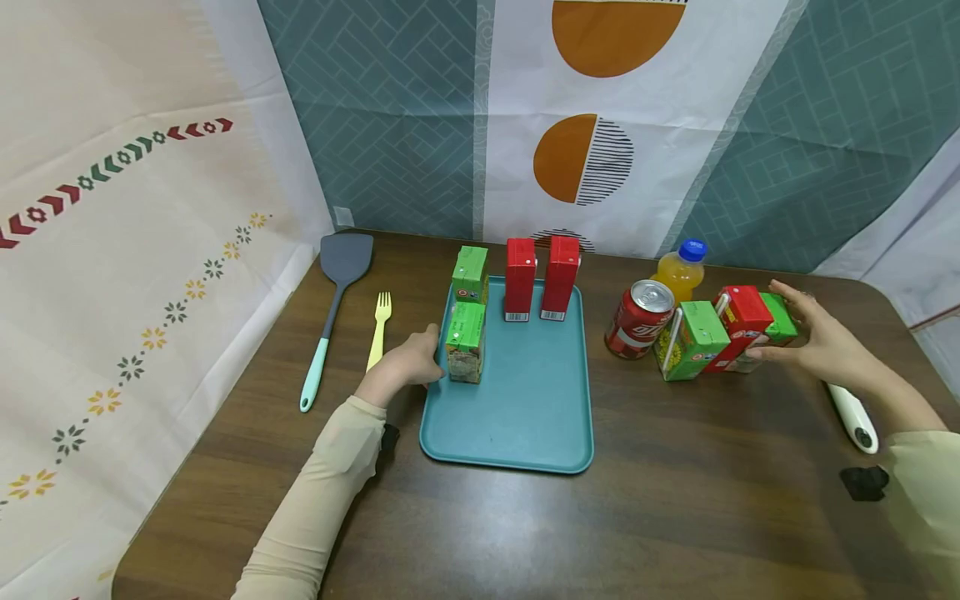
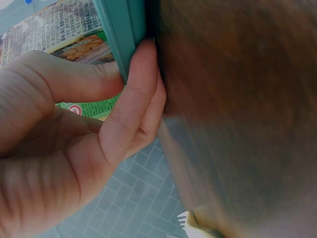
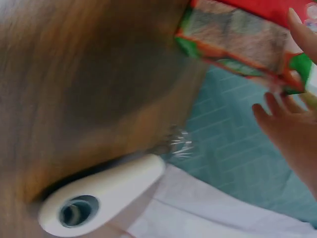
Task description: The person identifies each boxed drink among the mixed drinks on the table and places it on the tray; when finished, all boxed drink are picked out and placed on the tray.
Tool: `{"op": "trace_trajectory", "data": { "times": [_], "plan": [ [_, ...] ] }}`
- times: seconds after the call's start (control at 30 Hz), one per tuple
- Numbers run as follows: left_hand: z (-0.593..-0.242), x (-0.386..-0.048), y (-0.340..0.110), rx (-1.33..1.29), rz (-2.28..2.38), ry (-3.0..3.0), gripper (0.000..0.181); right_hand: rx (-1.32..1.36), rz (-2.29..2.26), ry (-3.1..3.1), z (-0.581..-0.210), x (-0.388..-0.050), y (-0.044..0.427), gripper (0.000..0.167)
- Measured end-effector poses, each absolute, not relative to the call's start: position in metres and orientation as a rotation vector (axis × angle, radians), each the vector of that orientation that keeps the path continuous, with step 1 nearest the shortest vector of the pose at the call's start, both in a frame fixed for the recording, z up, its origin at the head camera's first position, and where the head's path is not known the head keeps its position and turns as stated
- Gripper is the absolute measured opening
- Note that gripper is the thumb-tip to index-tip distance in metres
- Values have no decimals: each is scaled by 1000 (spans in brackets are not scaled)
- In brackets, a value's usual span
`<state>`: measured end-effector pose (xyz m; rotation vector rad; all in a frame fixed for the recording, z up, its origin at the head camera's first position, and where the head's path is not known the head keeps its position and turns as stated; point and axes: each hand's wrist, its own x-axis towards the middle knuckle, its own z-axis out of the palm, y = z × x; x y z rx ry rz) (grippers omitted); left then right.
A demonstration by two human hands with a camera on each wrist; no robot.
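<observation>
My left hand (image 1: 408, 360) pinches the left rim of the teal tray (image 1: 525, 408); the left wrist view shows the thumb (image 2: 86, 82) on the inner side and fingers outside. Two green cartons (image 1: 471, 271) (image 1: 466, 342) stand along the tray's left side, and two red cartons (image 1: 519, 279) (image 1: 560, 277) at its back. On the right, my right hand (image 1: 832, 342) is spread around a green carton (image 1: 778, 319), thumb in front and fingers behind; firm contact is unclear. Beside it stand a red carton (image 1: 742, 325) and another green carton (image 1: 692, 340).
A red can (image 1: 639, 321) and an orange drink bottle (image 1: 679, 271) stand left of the right-hand cartons. A spatula (image 1: 337, 292) and a yellow fork (image 1: 380, 321) lie left of the tray. A white-handled utensil (image 1: 853, 419) lies below my right hand.
</observation>
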<state>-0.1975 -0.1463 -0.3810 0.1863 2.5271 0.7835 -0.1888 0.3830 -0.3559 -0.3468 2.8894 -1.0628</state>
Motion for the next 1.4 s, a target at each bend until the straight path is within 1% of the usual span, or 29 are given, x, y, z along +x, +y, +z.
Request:
{"op": "trace_trajectory", "data": {
  "times": [0.2, 0.47, 0.63, 0.8, 0.9, 0.97, 1.17, 1.3, 1.4],
  "plan": [
    [-382, -197, -145, 179, 770, 2516, 70, -242, -998, 2904, -365, -196, 387, 100],
    [-382, -199, -145, 185, 757, 2527, 70, -193, -998, 3066, -362, -187, 385, 87],
    [-382, -198, -144, 182, 763, 2515, 70, -175, -1014, 3085, -359, -175, 385, 89],
    [-383, -199, -146, 174, 770, 2515, 72, -157, -985, 3115, -350, -164, 384, 94],
    [-383, -199, -146, 178, 773, 2514, 72, -88, -983, 3126, -343, -153, 381, 96],
    [-383, -199, -146, 182, 771, 2513, 73, -43, -1019, 3130, -337, -145, 379, 94],
    [-382, -198, -147, 181, 755, 2516, 76, 39, -1225, 3141, -318, -127, 368, 78],
    [-381, -198, -147, 182, 758, 2510, 76, 74, -1376, 3143, -308, -119, 357, 79],
    [-381, -198, -147, 191, 759, 2514, 74, 36, -1489, 3146, -300, -113, 346, 80]
  ]
}}
